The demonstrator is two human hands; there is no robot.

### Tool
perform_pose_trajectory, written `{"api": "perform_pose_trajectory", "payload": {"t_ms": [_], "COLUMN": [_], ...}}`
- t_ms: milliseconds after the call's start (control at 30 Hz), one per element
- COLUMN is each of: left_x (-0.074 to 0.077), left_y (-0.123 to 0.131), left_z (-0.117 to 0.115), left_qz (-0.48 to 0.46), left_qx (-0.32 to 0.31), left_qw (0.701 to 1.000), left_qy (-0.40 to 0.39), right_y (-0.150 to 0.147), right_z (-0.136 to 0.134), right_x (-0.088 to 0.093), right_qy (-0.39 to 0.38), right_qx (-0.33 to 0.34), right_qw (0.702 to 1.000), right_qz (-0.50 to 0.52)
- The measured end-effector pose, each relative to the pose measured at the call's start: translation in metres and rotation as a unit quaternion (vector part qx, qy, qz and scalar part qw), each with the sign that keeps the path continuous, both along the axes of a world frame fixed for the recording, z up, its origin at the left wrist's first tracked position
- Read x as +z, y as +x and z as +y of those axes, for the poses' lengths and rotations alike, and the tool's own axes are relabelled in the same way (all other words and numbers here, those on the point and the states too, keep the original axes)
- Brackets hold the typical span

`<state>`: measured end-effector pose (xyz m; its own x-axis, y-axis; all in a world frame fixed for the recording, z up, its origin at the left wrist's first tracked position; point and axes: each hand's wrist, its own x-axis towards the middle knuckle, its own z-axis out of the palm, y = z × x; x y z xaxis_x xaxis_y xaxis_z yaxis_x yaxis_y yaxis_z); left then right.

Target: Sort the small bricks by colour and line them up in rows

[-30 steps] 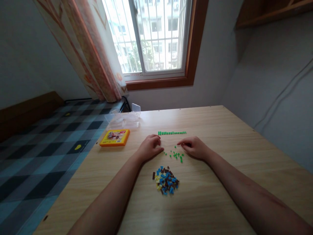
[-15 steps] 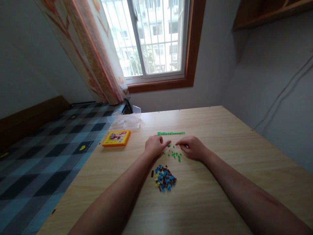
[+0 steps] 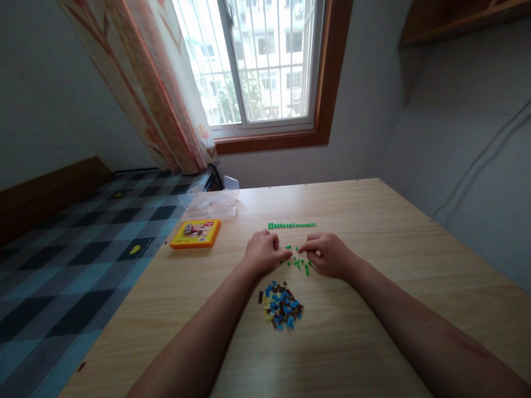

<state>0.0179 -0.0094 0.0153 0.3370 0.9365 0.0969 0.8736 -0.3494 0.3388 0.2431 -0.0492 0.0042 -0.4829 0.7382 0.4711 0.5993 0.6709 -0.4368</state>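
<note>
Small loose green bricks point(image 3: 299, 262) lie scattered on the wooden table point(image 3: 373, 309) between my two hands. My left hand point(image 3: 264, 252) rests on the table with curled fingers, its fingertips touching the left edge of the green scatter. My right hand point(image 3: 327, 253) is curled too, thumb and forefinger pinched at the scatter's right side; whether a brick is between them is too small to tell. A neat row of green bricks point(image 3: 291, 225) lies just beyond the hands. A pile of blue, brown and yellow bricks point(image 3: 282, 305) sits nearer to me.
An orange box point(image 3: 195, 233) lies at the table's left edge, with a clear plastic container and lid point(image 3: 212, 201) behind it. A bed with a chequered cover point(image 3: 83, 249) stands to the left. Window, curtain and walls lie beyond.
Both hands have drawn closer together over the loose green bricks; the left hand moved right to the scatter's edge. The row and the mixed pile have not moved.
</note>
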Motion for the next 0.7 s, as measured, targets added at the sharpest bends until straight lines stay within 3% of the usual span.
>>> {"api": "perform_pose_trajectory", "payload": {"t_ms": [133,267,400,567,700], "left_x": [0.004,0.004,0.002,0.001,0.000], "left_y": [-0.014,-0.030,-0.038,-0.038,-0.039], "left_z": [0.004,0.009,0.014,0.015,0.015], "left_qz": [-0.048,-0.172,-0.277,-0.310,-0.323], "left_qx": [-0.052,-0.107,-0.092,-0.080,-0.089], "left_qw": [0.997,0.973,0.942,0.932,0.929], "left_qy": [-0.039,-0.112,-0.164,-0.170,-0.155], "right_y": [-0.011,-0.023,-0.029,-0.034,-0.035], "right_z": [-0.009,-0.015,-0.015,-0.014,-0.011], "right_x": [0.003,0.006,0.008,0.006,0.003], "right_qy": [0.024,0.038,0.026,0.005,-0.029], "right_qx": [0.033,0.026,0.007,-0.005,-0.004], "right_qw": [0.999,0.997,0.996,0.996,0.999], "right_qz": [-0.031,-0.059,-0.082,-0.094,-0.029]}}
